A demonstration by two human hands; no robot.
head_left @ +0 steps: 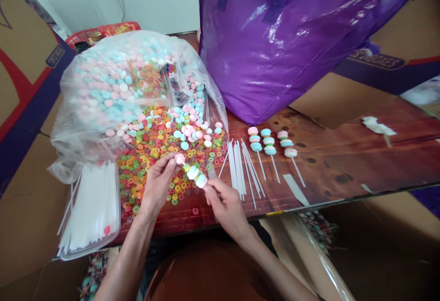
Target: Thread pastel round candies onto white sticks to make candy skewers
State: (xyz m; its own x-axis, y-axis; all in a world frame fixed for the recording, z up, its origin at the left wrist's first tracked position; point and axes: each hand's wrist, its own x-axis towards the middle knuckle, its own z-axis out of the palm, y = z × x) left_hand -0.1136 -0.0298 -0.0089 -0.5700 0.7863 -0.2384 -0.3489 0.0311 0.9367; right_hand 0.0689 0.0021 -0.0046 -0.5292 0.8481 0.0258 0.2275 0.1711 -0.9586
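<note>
My left hand (158,176) pinches a pink marshmallow (179,159) at the tip of a stick. Threaded on that stick is a candy skewer (193,172) of pale blue and white marshmallows with gummy rings between them. Its lower end is in the fingers of my right hand (223,200), closed just under the last marshmallow. Below and around my left hand lie many colourful gummy rings (144,154), with loose marshmallows (194,131) on top. Right of my hands are loose white sticks (237,168) and three candy skewers (270,142) lying side by side.
A clear plastic bag (110,76) of marshmallows stands at the back left, with a pack of white sticks (92,200) in front. A large purple bag (275,49) rises behind the table (326,154). Cardboard boxes (27,108) flank it. A crumpled white scrap (377,126) lies right.
</note>
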